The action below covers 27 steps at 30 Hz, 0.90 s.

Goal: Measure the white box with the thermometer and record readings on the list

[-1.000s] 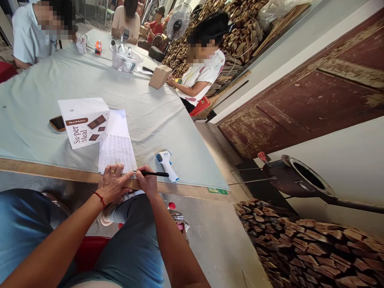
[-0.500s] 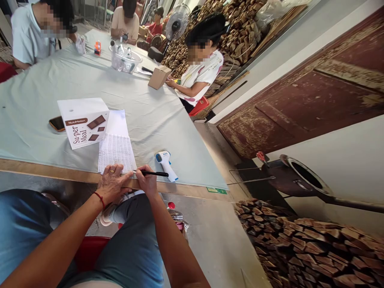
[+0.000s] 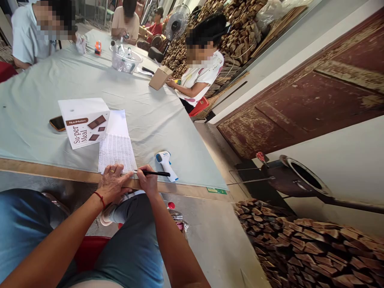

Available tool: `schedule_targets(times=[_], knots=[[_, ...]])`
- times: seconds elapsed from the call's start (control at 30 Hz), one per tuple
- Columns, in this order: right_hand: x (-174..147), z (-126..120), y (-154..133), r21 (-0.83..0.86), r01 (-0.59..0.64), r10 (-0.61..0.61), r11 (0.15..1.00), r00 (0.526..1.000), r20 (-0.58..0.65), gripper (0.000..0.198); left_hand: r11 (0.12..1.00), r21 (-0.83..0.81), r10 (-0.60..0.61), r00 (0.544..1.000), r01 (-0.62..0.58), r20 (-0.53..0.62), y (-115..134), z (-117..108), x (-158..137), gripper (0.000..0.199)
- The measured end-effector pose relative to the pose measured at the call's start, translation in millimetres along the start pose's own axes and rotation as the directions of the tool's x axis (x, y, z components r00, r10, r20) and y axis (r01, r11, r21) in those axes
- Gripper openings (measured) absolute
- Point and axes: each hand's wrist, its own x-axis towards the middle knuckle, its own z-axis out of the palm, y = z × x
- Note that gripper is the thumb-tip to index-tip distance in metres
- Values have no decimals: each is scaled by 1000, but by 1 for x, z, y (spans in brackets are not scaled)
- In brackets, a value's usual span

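My right hand (image 3: pixel 147 181) grips a black pen (image 3: pixel 157 173), its tip at the lower right corner of a sheet of paper (image 3: pixel 117 154) filled with handwriting. Spread over the sheet's bottom edge, my left hand (image 3: pixel 113 183) presses it down at the table's edge; a ring and a red wrist cord show on it. A white box (image 3: pixel 87 124) printed "Su-per Meal" stands at the paper's upper left and hides part of the sheet. To the right of the pen lies a white and blue infrared thermometer (image 3: pixel 167 166), close to the pen's rear end.
A phone (image 3: pixel 57 123) lies behind the white box. Farther back on the cloth-covered table (image 3: pixel 39 132) are a basket of bottles (image 3: pixel 126 64), an orange tape dispenser (image 3: pixel 97 48) and a cardboard box (image 3: pixel 160 78). Several people sit around it. Stacked firewood (image 3: pixel 324 248) is at the lower right.
My right hand and the pen have shifted very slightly to the right. My left hand stays on the paper.
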Motion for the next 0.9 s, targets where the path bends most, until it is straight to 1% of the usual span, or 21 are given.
schedule_targets(times=[0.2,0.47,0.77,0.9], knots=[[0,1,1,-8,4,-4,1000,1000,-2,18,1000,2,9,1000,-9,-23,0,2,0,59],[0,2,2,-14,6,-6,1000,1000,-16,18,1000,-12,4,1000,-4,0,0,0,0,57],[-1,1,0,-6,4,-4,1000,1000,-18,17,1000,14,2,1000,-2,8,0,0,0,54],[-1,0,2,-6,0,0,1000,999,-39,18,1000,10,-3,1000,3,9,0,0,0,55]])
